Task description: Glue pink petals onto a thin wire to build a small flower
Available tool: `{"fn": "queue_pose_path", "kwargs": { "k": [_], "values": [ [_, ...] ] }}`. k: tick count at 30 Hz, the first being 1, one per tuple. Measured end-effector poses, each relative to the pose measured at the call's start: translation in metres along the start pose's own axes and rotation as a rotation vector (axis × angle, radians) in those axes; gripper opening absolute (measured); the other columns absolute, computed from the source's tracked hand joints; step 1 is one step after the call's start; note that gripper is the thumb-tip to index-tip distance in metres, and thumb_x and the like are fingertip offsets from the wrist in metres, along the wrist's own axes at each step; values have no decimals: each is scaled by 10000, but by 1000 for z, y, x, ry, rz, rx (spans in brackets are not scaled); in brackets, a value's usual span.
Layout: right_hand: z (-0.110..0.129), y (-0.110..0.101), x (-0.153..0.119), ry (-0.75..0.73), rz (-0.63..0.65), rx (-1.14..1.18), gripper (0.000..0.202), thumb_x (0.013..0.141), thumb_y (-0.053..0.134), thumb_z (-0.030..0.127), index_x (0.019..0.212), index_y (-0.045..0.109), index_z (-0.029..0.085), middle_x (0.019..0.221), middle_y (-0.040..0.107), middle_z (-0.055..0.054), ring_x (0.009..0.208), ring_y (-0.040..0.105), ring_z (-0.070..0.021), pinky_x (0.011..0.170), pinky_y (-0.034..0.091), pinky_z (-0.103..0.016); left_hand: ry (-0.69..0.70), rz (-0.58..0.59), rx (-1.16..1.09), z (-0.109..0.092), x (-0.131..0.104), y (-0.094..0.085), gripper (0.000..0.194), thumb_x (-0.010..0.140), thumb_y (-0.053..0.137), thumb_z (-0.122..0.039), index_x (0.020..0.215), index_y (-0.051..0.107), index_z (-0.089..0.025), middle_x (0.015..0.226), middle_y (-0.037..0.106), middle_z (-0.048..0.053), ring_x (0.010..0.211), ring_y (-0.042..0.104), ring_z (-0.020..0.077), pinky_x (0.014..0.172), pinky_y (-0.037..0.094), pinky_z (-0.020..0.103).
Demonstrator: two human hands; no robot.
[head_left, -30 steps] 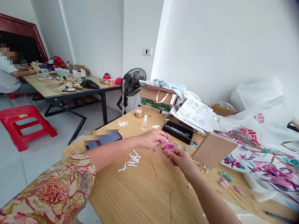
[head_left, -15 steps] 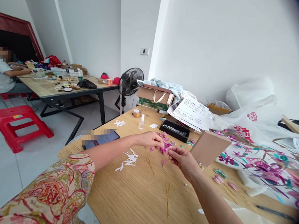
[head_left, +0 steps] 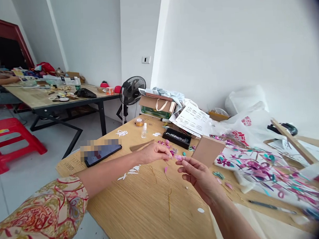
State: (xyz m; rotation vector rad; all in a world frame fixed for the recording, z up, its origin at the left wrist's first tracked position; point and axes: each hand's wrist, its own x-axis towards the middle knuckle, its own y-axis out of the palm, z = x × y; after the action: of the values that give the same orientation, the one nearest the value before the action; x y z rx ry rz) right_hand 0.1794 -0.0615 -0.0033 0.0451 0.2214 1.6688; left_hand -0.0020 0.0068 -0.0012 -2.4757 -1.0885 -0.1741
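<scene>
My left hand (head_left: 156, 152) reaches in over the wooden table (head_left: 137, 208), its thumb and fingertips pinched on something too small to make out. Facing it, my right hand (head_left: 195, 170) holds a small pink petal (head_left: 179, 157) between thumb and index finger, the other fingers curled. A narrow gap separates the two hands. Pink and purple petals (head_left: 166, 144) lie behind them. Below, a pink petal on a thin wire (head_left: 166, 169) and a twisted gold wire (head_left: 170, 203) rest on the wood. White strips (head_left: 130, 172) lie beneath my left forearm.
A phone (head_left: 104, 154) lies at the left edge. Behind are a spray bottle (head_left: 144, 131), a black tray (head_left: 177, 137) and printed sheets (head_left: 192, 118). A brown board (head_left: 207, 151) stands to the right, beside flower-patterned material (head_left: 262, 168). A person sits at another table (head_left: 39, 96).
The view has shifted right, so the scene sits further left. My hands have lifted off the purple petal cluster, and a light pink petal shows at my right fingertips.
</scene>
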Motion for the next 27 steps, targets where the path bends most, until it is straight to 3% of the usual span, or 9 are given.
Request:
{"fn": "queue_pose_path", "kwargs": {
  "k": [7,12,21,27],
  "values": [
    [8,0,-25,-95,-116,-125,227,574,679,365,628,598,160,505,513,36,469,430,-50,437,324,-166,78,-13,124,-18,-5,29,147,718,558,-261,766,633,-143,754,565,22,716,506,105,660,388,211],
    [14,-6,-41,-129,-180,-306,202,567,662,339,573,613,143,453,517,26,443,422,-72,444,313,-199,81,27,152,-30,-2,49,130,714,557,-245,766,624,-147,721,555,4,690,490,95,628,358,192],
    [12,-14,-56,-233,-414,-490,145,567,638,318,542,606,179,455,508,32,460,408,-101,457,281,-225,-55,-17,-169,-32,4,82,268,666,588,-377,584,528,-130,550,429,-44,545,369,65,521,277,198],
    [11,-17,-63,-144,-315,-353,255,579,609,407,537,575,158,461,500,20,449,441,-96,462,371,-228,-117,14,-309,-35,2,89,270,641,614,-382,594,524,-132,561,459,-35,560,399,69,553,303,206]
  ]
}}
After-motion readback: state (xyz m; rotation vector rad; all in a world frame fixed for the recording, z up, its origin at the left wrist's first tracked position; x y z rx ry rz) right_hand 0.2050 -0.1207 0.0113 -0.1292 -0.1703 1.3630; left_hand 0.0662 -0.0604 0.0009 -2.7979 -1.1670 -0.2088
